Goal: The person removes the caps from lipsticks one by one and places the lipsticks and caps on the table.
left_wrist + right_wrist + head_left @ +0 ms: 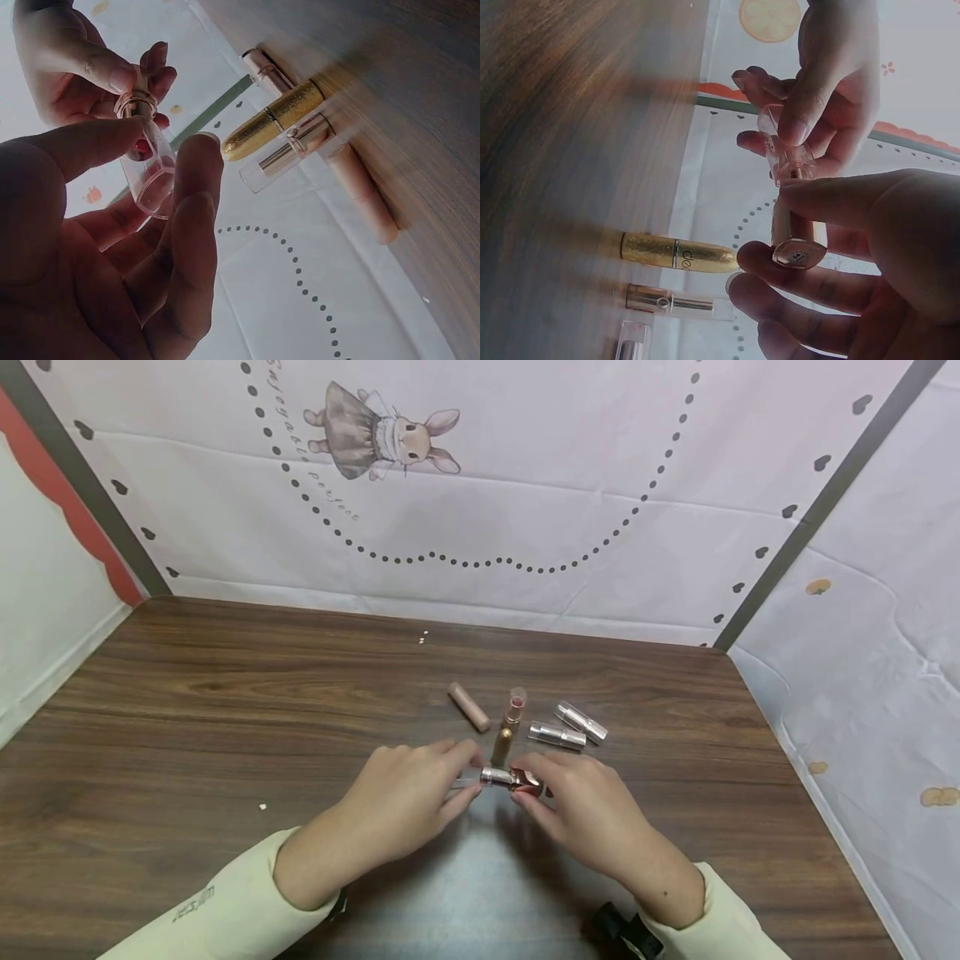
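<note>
Near the front middle of the table, both hands meet at one lipstick. My left hand (pixel 408 793) pinches its clear cap (pixel 156 187) between thumb and fingers. My right hand (pixel 585 802) grips the shiny rose-gold lipstick base (pixel 801 251) between thumb and fingers. In the left wrist view the red lipstick tip shows inside the clear cap, so the two parts overlap. Whether the cap is fully seated cannot be told. Just beyond the hands stands a gold lipstick tube (pixel 502 745), with a clear-capped lipstick (pixel 516 703) upright behind it.
Left of the upright tubes lies a pinkish-tan lipstick tube (pixel 468 707). Two silver lipsticks with clear caps, one nearer (pixel 557 736) and one farther (pixel 582 722), lie to their right. Small white scraps (pixel 262 807) dot the wooden table (pixel 187 718). A printed cloth (pixel 525 510) hangs behind.
</note>
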`<control>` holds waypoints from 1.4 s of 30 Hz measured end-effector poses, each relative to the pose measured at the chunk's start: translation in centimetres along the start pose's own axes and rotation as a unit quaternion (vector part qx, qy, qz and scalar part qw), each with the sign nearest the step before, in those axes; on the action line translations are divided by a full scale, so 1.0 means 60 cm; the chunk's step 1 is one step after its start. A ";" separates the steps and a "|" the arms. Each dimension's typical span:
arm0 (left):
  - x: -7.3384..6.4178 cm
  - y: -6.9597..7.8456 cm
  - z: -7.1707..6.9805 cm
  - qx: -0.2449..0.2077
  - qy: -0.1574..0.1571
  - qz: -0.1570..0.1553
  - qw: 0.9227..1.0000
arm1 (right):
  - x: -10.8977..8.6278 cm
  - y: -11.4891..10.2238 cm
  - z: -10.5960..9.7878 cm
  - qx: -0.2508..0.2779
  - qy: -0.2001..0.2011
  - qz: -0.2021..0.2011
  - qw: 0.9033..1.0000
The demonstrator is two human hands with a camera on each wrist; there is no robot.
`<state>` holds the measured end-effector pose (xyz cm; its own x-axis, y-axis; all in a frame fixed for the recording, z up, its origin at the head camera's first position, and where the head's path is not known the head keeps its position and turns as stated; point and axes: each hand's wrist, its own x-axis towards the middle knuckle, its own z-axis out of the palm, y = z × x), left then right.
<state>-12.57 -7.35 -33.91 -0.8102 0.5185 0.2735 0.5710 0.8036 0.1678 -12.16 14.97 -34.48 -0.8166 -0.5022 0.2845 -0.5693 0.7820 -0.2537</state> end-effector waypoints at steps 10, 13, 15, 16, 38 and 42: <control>0.000 -0.004 0.009 0.023 0.004 0.008 1.000 | 0.000 0.007 0.007 0.016 -0.006 0.013 1.000; 0.000 -0.006 0.012 0.033 0.014 0.013 0.999 | 0.002 0.011 0.010 0.020 -0.007 0.017 1.000; 0.000 -0.007 0.015 0.035 0.025 0.018 0.999 | 0.002 0.013 0.012 0.022 -0.007 0.020 1.000; 0.000 -0.008 0.015 0.036 0.029 0.019 0.999 | 0.003 0.013 0.013 0.023 -0.008 0.021 0.999; 0.005 -0.008 0.021 0.020 -0.053 -0.004 0.998 | 0.006 0.014 0.023 0.082 -0.080 0.032 0.993; 0.006 -0.007 0.021 0.013 -0.062 -0.004 0.998 | 0.007 0.015 0.027 0.104 -0.106 0.035 0.988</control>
<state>-13.25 -7.14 -35.09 -0.8260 0.5425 0.1529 0.5618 0.8145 0.1451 -13.19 14.85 -36.09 -0.8438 -0.5325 0.0658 -0.4999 0.7356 -0.4571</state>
